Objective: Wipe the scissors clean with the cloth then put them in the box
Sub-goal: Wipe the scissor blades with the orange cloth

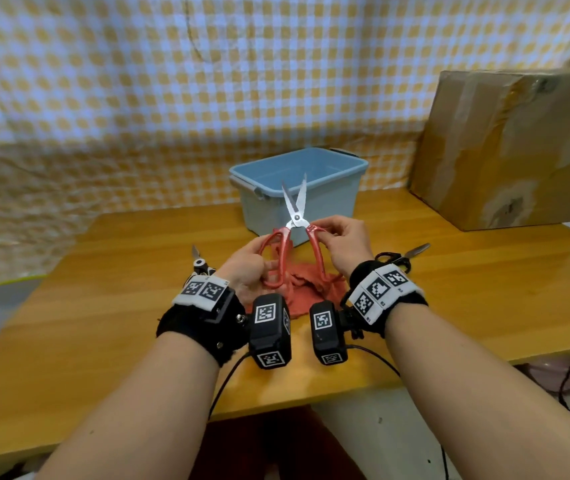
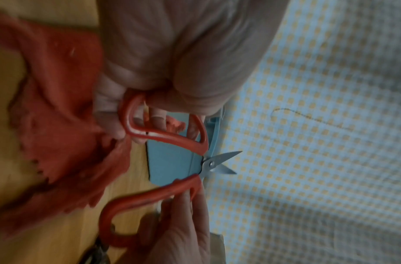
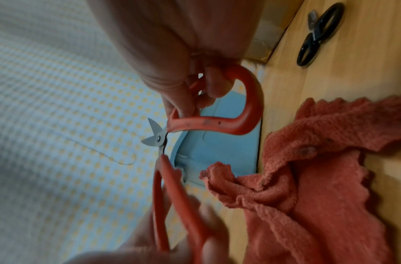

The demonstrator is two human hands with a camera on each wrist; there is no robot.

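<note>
Red-handled scissors (image 1: 295, 216): held up above the tabletop (image 1: 110, 306), blades parted in a narrow V, tips toward 12 o'clock. Short, bright steel blades, one pivot screw; large looped handles in smooth red plastic, spread wide.

Left hand (image 1: 247, 268): fingers (image 2: 109, 114) curled through and round the left handle loop, gripping it. The same hand appears to hold a fold of the cloth against the loop; the exact contact cannot be made out.

Right hand (image 1: 340, 245): thumb and fingers (image 3: 215, 85) pinch the right handle near the pivot, the rest of that loop hanging free below.

Cloth (image 1: 306, 289): orange-red, coarse knitted weave, scalloped edge. It lies bunched on the tabletop directly under the scissors, one part rising toward the left hand.

Box (image 1: 328, 195): pale blue plastic tub, rounded corners, rim with grey handle clips, open top. It stands at 12 o'clock from the hands, just behind the cloth; the blades show against its front wall.

Tabletop: smooth yellow-brown wood grain.

Second pair of scissors (image 1: 403, 258), black handles, lies flat at 3 o'clock of the right wrist. Another bladed tool (image 1: 198, 263) with a black-and-white grip lies at 9 o'clock, partly hidden by the left wrist.

Cardboard carton (image 1: 515, 147), taped and scuffed, sits at 2 o'clock. Yellow-and-white checked fabric (image 1: 172, 98) hangs behind.
</note>
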